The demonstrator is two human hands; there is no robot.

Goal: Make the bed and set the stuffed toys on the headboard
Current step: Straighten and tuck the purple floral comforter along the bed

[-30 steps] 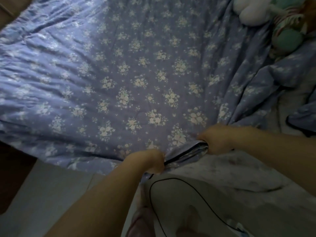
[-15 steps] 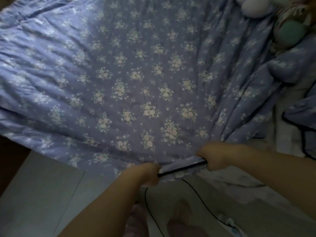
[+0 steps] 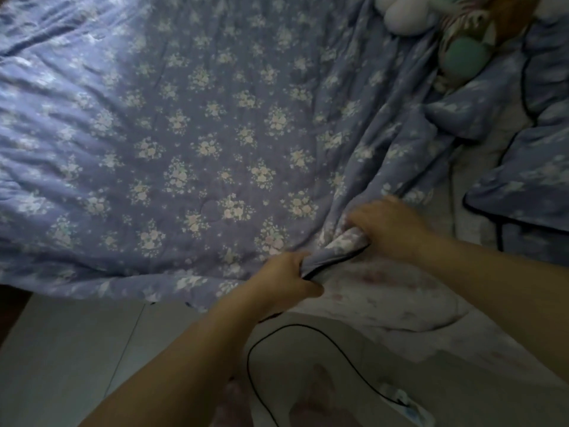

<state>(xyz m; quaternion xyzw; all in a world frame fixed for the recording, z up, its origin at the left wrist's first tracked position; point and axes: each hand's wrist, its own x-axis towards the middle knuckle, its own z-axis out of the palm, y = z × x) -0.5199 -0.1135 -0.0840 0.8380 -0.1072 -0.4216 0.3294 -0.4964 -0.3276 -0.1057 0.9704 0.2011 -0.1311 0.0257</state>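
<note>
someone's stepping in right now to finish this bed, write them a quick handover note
Left hand grips the dark-piped edge of the blue floral quilt. Right hand grips the same edge, bunched, a little further along.
The quilt lies mostly spread over the bed, wrinkled on the right, where a folded-over part leaves pale sheet uncovered.
White stuffed toy and green striped stuffed toy lie on the quilt at the top right.
Done: the quilt is largely laid out.
Left: smooth the right side, cover the sheet, set the toys on the headboard, which is not in view.
</note>
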